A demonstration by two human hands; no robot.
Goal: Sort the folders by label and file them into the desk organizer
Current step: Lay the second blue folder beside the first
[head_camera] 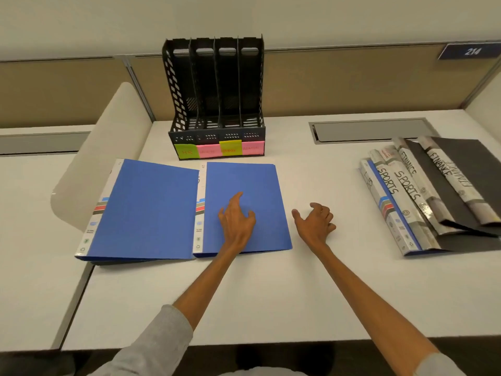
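White laminate surface runs up to a tan partition wall, where a black perforated plastic desk organizer with four upright slots stands, green and pink sticky labels along its base, well beyond the fingers. The left hand rests palm-down on a flat blue plastic folder, its fingers spread loosely and gripping nothing. Just left of that hand lies a second blue plastic folder, its cover slightly raised. The right hand sits on the bare surface just beside the first folder's right edge, fingers curled loosely apart, empty. Well to the right of those fingers lies a fanned stack of folders with hand-lettered spines reading SPORTS and FINANCE, over a black cover.
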